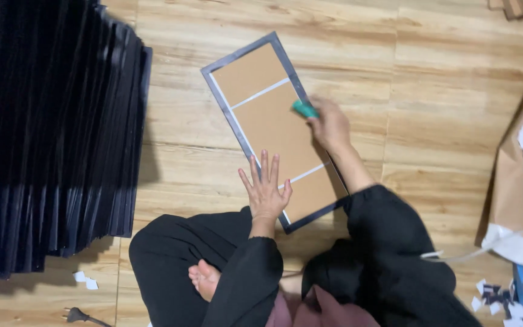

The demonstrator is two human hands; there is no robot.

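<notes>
Fingers of the right hand [329, 124] closed in a narrow grip around a small teal tool [304, 109], pressed on the right edge of a long picture frame [272, 130] lying back-up on the wooden floor [443, 109]. The left hand [266, 189] lay flat, fingers spread wide, holding nothing, on the frame's near end. Black frames [62, 139] stood stacked at the left; paper scraps [506, 297] lay near right.

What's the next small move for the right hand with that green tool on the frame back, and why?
Probably draw the green tool further down the frame's right edge toward the near corner. The right hand presses it on the upper part of that edge, while the left hand lies flat on the brown backing, pinning the frame to the wooden floor.
</notes>
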